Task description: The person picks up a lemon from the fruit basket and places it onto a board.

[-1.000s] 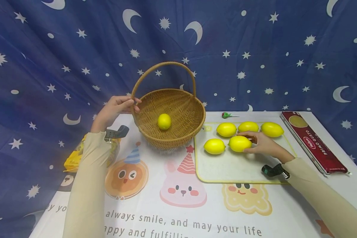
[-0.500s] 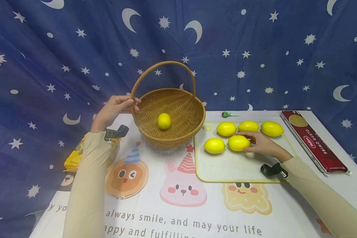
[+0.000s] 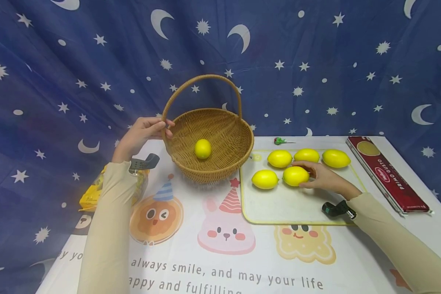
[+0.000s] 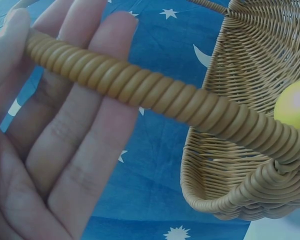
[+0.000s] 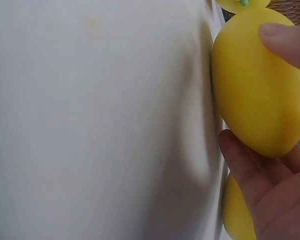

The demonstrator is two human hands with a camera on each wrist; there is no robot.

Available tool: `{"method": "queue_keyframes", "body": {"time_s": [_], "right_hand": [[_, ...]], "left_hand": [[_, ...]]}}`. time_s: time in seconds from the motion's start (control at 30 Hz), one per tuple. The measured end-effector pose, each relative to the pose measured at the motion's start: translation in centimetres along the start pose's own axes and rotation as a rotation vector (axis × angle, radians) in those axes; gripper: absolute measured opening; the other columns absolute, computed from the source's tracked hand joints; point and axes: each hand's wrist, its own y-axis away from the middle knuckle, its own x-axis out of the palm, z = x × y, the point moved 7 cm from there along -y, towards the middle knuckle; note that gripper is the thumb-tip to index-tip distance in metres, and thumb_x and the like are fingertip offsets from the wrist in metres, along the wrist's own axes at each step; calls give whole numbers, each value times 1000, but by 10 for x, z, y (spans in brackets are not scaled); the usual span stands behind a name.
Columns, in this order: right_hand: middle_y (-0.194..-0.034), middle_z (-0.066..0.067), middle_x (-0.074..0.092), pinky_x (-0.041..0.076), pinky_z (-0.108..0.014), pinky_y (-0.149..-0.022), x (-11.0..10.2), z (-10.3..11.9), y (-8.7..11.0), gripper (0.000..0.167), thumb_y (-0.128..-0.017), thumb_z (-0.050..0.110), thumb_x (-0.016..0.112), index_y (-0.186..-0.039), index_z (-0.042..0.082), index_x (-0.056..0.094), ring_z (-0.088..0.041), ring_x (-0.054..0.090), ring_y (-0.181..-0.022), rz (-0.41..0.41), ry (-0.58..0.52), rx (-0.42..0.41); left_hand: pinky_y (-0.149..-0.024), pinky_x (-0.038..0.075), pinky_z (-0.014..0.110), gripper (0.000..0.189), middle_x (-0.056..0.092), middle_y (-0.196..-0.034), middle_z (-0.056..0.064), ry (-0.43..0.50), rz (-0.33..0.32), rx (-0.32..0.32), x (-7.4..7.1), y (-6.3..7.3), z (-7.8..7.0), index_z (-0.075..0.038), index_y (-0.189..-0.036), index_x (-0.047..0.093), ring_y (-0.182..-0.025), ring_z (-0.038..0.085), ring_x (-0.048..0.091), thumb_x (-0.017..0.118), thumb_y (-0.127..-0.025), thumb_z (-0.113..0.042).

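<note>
My left hand holds the handle of a brown wicker basket at its left side, thumb and fingers around it. The basket tilts toward me, with one lemon inside. Over on the right, my right hand grips a lemon between thumb and fingers. In the right wrist view the thumb lies on one side of this lemon, fingertips on the other, close over the white board. Another lemon lies just left of it.
Behind the gripped lemon lie three lemons, the right one by the board's edge. A lollipop lies beyond the board. A red pasta packet is at right, a yellow bag behind the left forearm. A starry curtain hangs behind.
The lemon in my right hand has shifted very slightly on the board, with the fingers still around it. My left hand and the basket stay in place.
</note>
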Motion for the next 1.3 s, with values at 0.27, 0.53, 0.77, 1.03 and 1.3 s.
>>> {"method": "queue_keyframes", "body": {"time_s": [0.27, 0.53, 0.77, 1.03, 1.3], "right_hand": [[-142, -18, 43, 40, -10, -91, 1, -3, -1, 69, -78, 19, 77, -137, 6, 44, -23, 45, -122, -19, 14, -1], [-143, -17, 41, 36, -5, -90, 0, -5, -2, 68, -79, 20, 76, -138, 7, 44, 2, 41, -114, -14, -17, 17], [-143, -18, 41, 36, -3, -90, 1, -4, -3, 70, -79, 17, 76, -139, 5, 42, 13, 38, -112, -8, -41, -6], [-144, -17, 41, 38, -8, -94, 0, -6, -4, 71, -78, 20, 77, -139, 7, 42, -14, 44, -125, -6, -2, 5], [-141, -18, 45, 39, -52, -103, -6, -5, -2, 68, -80, 21, 75, -138, 5, 42, -17, 47, -124, -7, 4, 0]], "left_hand": [[-80, 53, 18, 21, 70, -80, -11, 24, -1, -1, 0, 1, -2, -16, -105, 69, -82, 7, 68, 52, -97, -24], [-81, 52, 18, 22, 70, -80, -11, 3, -13, -15, -1, -1, 0, -15, -106, 69, -81, 7, 68, 52, -97, -25], [-82, 52, 18, 23, 70, -81, -12, -9, -14, -16, -1, 0, 0, -14, -107, 69, -82, 7, 68, 52, -97, -26], [-81, 52, 18, 22, 70, -81, -11, 9, -3, -7, 0, 0, -2, -15, -105, 69, -83, 7, 68, 51, -97, -25], [-81, 53, 17, 21, 70, -82, -11, 24, 6, -2, 1, 1, -2, -16, -104, 69, -84, 6, 68, 51, -97, -22]]}}
